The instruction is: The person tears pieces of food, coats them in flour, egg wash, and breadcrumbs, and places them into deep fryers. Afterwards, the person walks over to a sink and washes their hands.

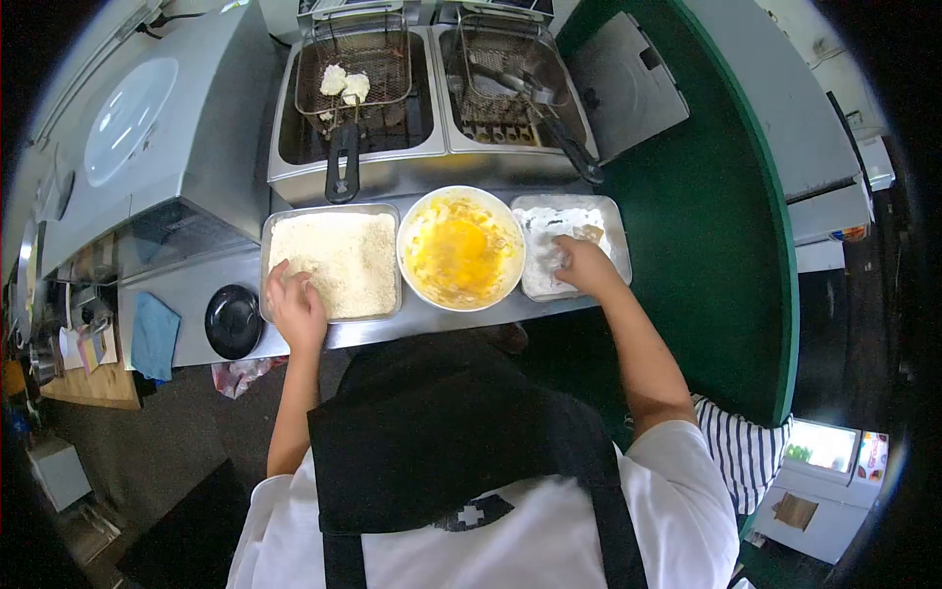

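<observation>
On the steel counter, a metal tray of pale breadcrumbs (343,255) lies at the left, and my left hand (295,306) rests over its front left corner with bent fingers in the crumbs. A white bowl of beaten yellow egg (461,250) stands in the middle, beside the tray. To its right is a metal tray of white flour (543,218). My right hand (586,267) reaches into the flour, fingers drawn together and pointing left; what they hold, if anything, is hidden. A brownish piece (591,234) lies in the flour just above that hand.
Behind the trays is a two-well fryer (432,167). Its left basket (353,64) holds white coated pieces; the right basket (505,59) has tongs in it. A black dish (234,321) and a blue cloth (155,336) are at the left. A green partition (697,216) stands at the right.
</observation>
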